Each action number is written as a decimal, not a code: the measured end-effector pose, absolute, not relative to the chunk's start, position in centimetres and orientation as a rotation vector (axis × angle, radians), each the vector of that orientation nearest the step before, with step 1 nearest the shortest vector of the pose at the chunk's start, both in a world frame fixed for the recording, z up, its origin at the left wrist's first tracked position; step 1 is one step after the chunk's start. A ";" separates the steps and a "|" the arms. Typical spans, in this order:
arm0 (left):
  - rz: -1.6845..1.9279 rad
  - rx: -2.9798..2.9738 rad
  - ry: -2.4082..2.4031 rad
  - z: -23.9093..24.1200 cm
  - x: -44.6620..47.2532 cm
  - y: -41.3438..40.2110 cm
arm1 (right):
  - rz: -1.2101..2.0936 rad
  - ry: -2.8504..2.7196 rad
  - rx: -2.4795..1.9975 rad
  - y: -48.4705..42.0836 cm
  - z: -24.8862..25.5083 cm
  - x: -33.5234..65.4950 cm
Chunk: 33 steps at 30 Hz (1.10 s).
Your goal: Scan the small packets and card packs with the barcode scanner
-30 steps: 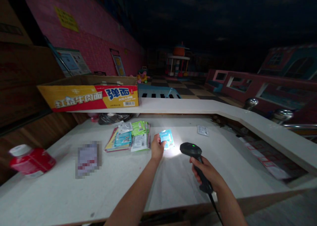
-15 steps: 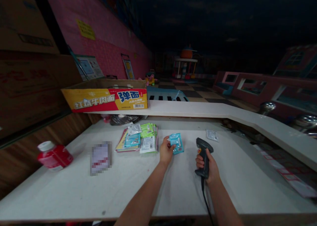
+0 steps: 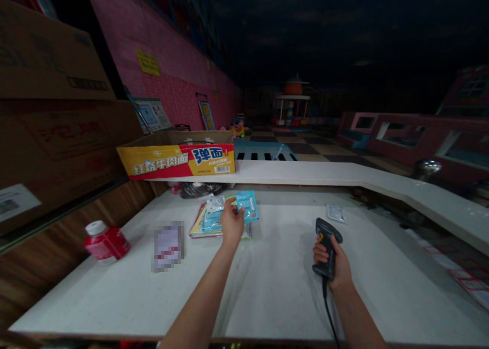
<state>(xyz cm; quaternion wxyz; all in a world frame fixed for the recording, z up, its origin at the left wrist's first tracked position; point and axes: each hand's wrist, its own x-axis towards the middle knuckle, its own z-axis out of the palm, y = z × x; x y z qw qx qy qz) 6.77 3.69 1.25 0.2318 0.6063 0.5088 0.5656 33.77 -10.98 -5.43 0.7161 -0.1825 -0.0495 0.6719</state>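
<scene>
Between the thumb and fingers of my left hand is a small light-blue packet. This hand is over the pile of packets, hiding its right part; a silver-white packet lies on top of the pile. My right hand is wrapped round the handle of a dark grey barcode scanner, whose cable runs down past the table's front edge. Beyond the scanner, a single white packet lies flat on the white table.
A red bottle with a white cap and a blurred-out flat item are on the left. An open noodle carton rests on the raised white ledge. Brown cardboard boxes are stacked at far left.
My left hand has carried the light-blue packet leftward, from the middle of the table to over the pile. The scanner stays in my right hand. The whole view has shifted slightly.
</scene>
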 end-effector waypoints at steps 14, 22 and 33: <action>0.739 2.305 2.261 3.9 2.7 3.7 | 1.453 -0.222 -0.447 -11.1 -5.6 33.7; 0.793 2.467 2.178 5.8 5.8 3.4 | 1.402 -0.140 -0.529 -10.4 -4.6 33.1; 0.742 2.559 1.264 -0.8 20.9 2.9 | 1.135 -0.139 -0.852 -13.8 -4.0 38.7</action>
